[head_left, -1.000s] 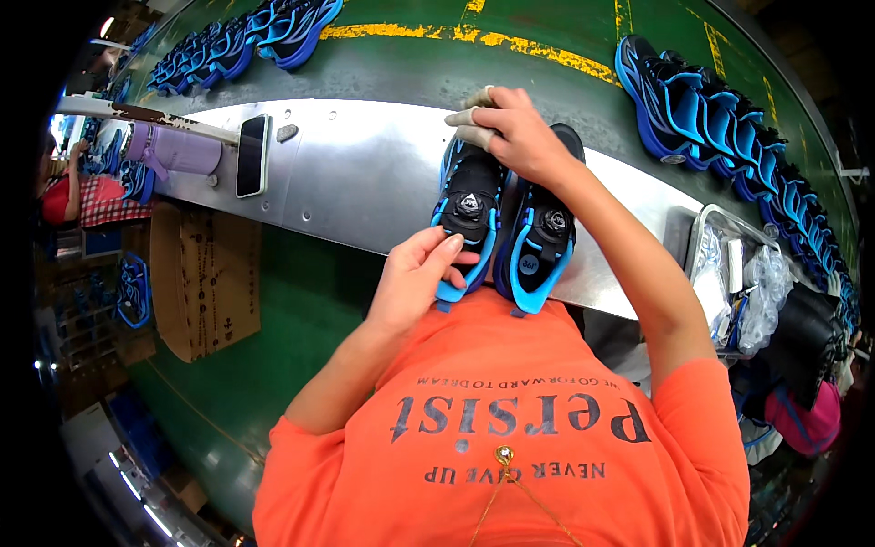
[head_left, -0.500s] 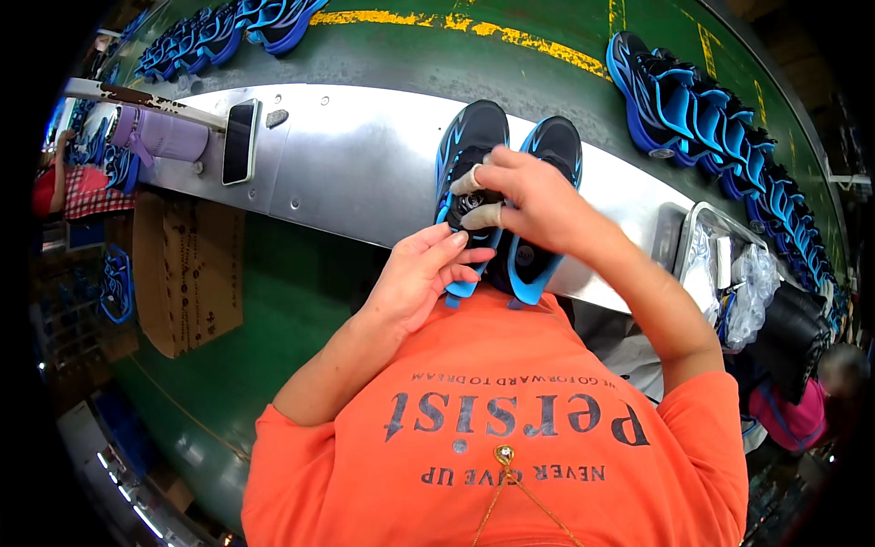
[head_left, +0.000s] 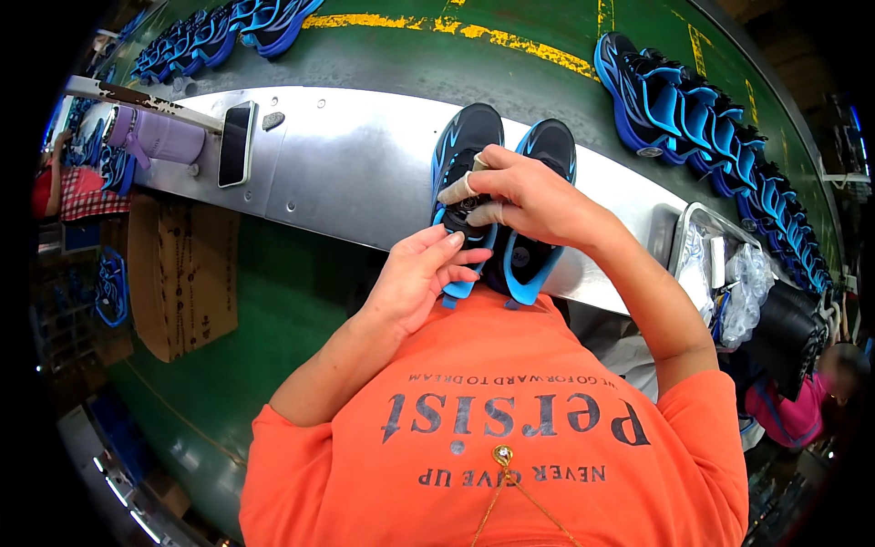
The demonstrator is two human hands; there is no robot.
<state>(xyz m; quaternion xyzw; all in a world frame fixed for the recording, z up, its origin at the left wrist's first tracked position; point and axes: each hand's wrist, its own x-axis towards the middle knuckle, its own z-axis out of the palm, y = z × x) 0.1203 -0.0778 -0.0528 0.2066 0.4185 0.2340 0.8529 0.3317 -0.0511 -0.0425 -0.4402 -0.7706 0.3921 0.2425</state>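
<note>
A pair of black and blue sports shoes stands on the metal bench, toes pointing away from me. Over the lacing of the left shoe, my right hand is closed, with pale covers on its thumb and at least one finger. The exact bit of lace or tongue between those fingertips is too dark to make out. My left hand grips the same shoe at its collar, thumb and forefinger together, the other fingers loosely curled. Close on the right is the second shoe, partly covered by my right hand.
On the metal bench lie a phone and a small grey lump, with a lilac tumbler farther left. A tray with plastic bags is at right. Shoe rows line the far side; a cardboard box stands lower left.
My right fingers have shifted slightly on the lacing and drawn closer over it. My left hand stays at the shoe's collar. The whole view has moved a little.
</note>
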